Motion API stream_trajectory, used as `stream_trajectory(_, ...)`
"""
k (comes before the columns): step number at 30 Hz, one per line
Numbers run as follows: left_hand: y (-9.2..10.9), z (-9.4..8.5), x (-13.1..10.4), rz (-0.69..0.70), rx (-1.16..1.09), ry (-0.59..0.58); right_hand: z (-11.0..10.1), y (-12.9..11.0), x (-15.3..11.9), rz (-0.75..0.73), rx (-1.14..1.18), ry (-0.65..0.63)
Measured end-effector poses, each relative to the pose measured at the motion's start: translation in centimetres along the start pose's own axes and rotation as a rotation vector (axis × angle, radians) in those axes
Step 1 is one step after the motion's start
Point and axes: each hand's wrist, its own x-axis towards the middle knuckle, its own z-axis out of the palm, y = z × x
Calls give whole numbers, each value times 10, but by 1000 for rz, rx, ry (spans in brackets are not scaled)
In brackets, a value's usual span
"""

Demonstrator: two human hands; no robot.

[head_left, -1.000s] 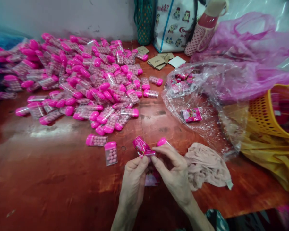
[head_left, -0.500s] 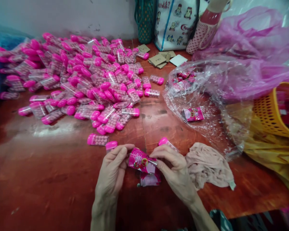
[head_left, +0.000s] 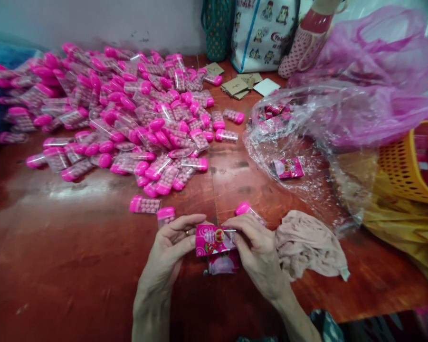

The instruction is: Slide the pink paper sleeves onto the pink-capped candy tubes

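A pink printed sleeve (head_left: 211, 241) is held between my two hands, above the table's near part. My left hand (head_left: 171, 251) pinches its left end, thumb in front and fingers behind. At its right end, the thumb and fingers of my right hand (head_left: 258, 251) are closed on it. Beneath the sleeve lie more pink printed pieces (head_left: 223, 263), partly covered. Just beyond my left hand are two pink-capped candy containers, one (head_left: 166, 215) close to the fingers. Another container (head_left: 249, 212) lies behind my right hand, partly hidden by it.
A large heap of pink-capped containers (head_left: 128, 109) covers the back left. Clear plastic (head_left: 313, 166) holds a printed sleeve (head_left: 288, 168). At right are a beige cloth (head_left: 309, 244) and a yellow basket (head_left: 399, 161). Cardboard pieces (head_left: 235, 86) and bags (head_left: 263, 35) stand or lie at the back.
The sleeve has shifted slightly right and turned more level. My left thumb has moved onto its front left edge, and my right fingers have closed further over its right end.
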Motion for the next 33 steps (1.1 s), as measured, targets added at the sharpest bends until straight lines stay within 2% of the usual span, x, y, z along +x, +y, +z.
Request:
stream_trajectory(4,-6,6,4,-47,79,17,1,2,1,-73,-28,-7)
stream_trajectory(7,-12,11,5,-60,104,39,2,2,-1,-45,-11,-21)
stream_trajectory(12,-17,19,2,27,203,76,7,1,-6,-89,-64,130)
stream_trajectory(15,-19,15,1,57,184,123,2,4,-8,-124,-149,173)
stream_trajectory(19,-23,-2,4,113,86,296,-17,16,-12,18,-438,294)
stream_trajectory(21,-23,-7,7,144,29,349,-22,22,-15,96,-642,250)
stream_trajectory(23,-23,-6,9,140,-17,346,-20,27,-18,150,-799,142)
stream_trajectory(25,-21,-2,9,122,-61,321,-16,31,-21,186,-851,72)
stream_trajectory(27,-19,2,9,118,-91,309,-15,31,-21,214,-781,73)
stream_trajectory(29,-18,5,9,120,-107,303,-16,28,-21,266,-604,107)
stream_trajectory(33,-17,5,9,113,-108,293,-22,7,-19,371,-240,85)
